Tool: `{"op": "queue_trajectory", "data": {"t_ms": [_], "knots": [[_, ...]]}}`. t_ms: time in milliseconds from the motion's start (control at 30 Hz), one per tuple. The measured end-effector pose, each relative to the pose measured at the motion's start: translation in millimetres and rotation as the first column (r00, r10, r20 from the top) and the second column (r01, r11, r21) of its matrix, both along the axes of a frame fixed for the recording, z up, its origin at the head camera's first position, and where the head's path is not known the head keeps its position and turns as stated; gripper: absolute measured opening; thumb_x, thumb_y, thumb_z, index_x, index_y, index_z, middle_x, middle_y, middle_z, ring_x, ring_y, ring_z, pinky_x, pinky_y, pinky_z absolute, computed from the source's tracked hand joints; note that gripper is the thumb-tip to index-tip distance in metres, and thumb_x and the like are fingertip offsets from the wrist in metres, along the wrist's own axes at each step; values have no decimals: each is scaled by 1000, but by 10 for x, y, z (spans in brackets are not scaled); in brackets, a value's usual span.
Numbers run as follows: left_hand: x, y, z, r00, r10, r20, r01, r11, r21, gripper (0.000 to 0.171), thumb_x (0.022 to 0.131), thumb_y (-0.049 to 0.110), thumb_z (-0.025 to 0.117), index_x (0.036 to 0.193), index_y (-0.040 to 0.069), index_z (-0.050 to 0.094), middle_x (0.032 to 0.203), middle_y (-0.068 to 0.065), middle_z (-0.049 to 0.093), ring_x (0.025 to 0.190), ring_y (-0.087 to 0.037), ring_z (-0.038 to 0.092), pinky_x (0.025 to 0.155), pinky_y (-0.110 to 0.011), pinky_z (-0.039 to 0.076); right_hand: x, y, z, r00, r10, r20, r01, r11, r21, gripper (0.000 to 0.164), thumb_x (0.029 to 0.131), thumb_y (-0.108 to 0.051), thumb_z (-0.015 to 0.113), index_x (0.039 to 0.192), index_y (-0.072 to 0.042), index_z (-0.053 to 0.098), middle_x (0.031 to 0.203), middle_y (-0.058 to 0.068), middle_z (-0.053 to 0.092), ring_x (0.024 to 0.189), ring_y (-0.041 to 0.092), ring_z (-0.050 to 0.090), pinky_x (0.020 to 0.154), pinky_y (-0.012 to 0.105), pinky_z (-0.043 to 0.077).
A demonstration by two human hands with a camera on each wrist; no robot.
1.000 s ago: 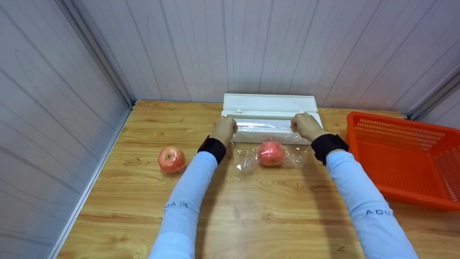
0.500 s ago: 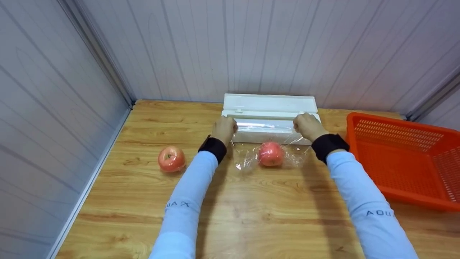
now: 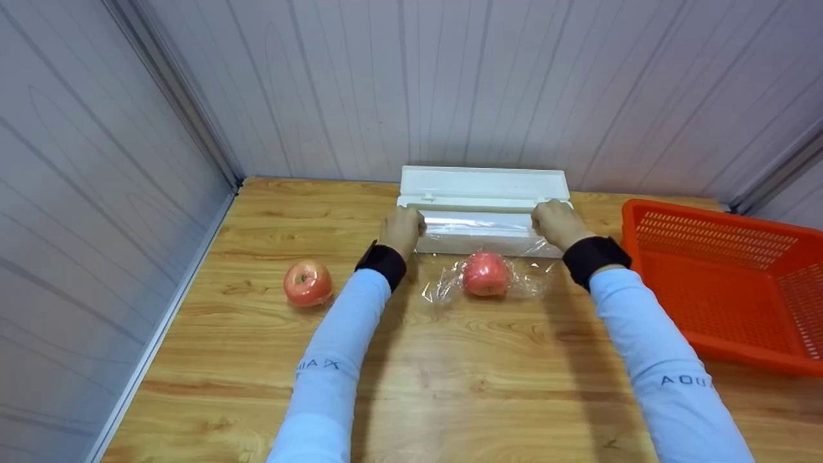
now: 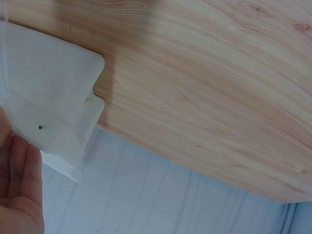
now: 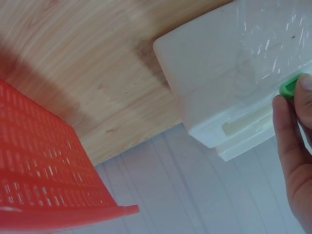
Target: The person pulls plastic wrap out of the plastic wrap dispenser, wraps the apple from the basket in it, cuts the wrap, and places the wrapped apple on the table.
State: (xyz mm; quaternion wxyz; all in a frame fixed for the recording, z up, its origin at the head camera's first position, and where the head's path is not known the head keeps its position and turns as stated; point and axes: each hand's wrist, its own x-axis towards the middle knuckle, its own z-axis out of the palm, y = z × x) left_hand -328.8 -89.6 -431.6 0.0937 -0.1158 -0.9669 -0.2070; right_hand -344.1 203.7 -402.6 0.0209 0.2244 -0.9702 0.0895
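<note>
A white cling film dispenser (image 3: 482,182) stands against the back wall with its lid raised. From it, clear cling film (image 3: 442,287) runs forward over a red apple (image 3: 486,275). At the dispenser's left end, my left hand (image 3: 402,230) pinches the film, its fingers curled. My right hand (image 3: 558,224) is at the right end of the dispenser. Between its thumb and fingers it pinches a small green slide cutter (image 5: 290,87), seen in the right wrist view. Part of that hand lies outside the wrist view's frame.
Another apple (image 3: 308,283), with a shiny wrapped look, rests on the wooden table (image 3: 450,386) left of my left forearm. An orange perforated basket (image 3: 707,214) sits at the right. Panelled walls (image 3: 360,90) border the table at the back and left.
My right hand has slid a little to the right along the dispenser. My left hand, both apples and the basket have stayed in place.
</note>
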Motion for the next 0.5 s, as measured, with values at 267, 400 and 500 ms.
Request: {"op": "queue_trajectory", "data": {"t_ms": [267,400,500], "knots": [[4,-46,-16,1000,10,-19,-10,1000,-16,16,73,-2,62,69,7,74,77,-7,70,74,-22,63,66,-34,54,5,115,-13,999,-27,28,28,999,-19,11,63,12,55,67,5,63,69,19,62,68,35,56,64,44,48],[-2,-55,-14,1000,-4,-17,4,1000,-9,16,72,-3,61,67,7,73,75,-6,70,73,-22,62,66,-34,54,9,153,-4,997,-42,59,44,999,-31,12,64,12,53,67,5,62,70,19,61,68,32,54,62,43,48],[-2,-59,-6,1000,-10,-9,10,1000,-1,16,71,-3,60,65,7,72,76,-6,70,74,-23,62,66,-35,53,6,172,5,996,-56,73,58,998,-27,12,64,12,53,67,4,62,69,18,60,67,31,53,60,41,47]]}}
